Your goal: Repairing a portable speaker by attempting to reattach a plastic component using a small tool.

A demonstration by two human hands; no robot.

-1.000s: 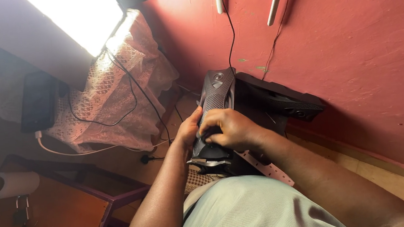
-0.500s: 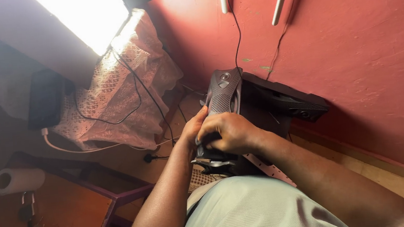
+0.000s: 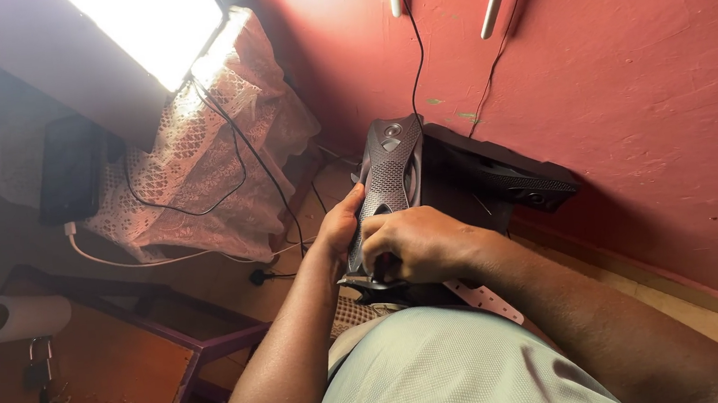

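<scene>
Since the earlier frames almost nothing has moved: both hands stay on the same dark speaker, and only the view has shifted a little, so the things on the left sit slightly lower in the picture.

At the far left a white paper roll (image 3: 22,316) lies on a reddish-brown table (image 3: 102,379), and just under it a padlock with keys (image 3: 46,399) rests on the same surface. Further right, a lace cloth (image 3: 213,163) covers some furniture below a very bright window, and a black cable (image 3: 231,166) and a white cable (image 3: 129,259) run across it.

The left hand (image 3: 342,223) is pressed against the left edge of the dark speaker (image 3: 392,180), the fingers going around its side; I cannot tell how tightly they close. This speaker is tall and narrow with a perforated front, it stands tilted in the middle of the view, just above the person's lap, and its lower end is between the two hands. The right hand (image 3: 417,244) is curled over the lower front of it, the fingers bent together and gripping there.

Right behind is a black box (image 3: 499,182), touching the red wall (image 3: 629,66). A pale perforated strap (image 3: 485,299) lies under the right wrist.
</scene>
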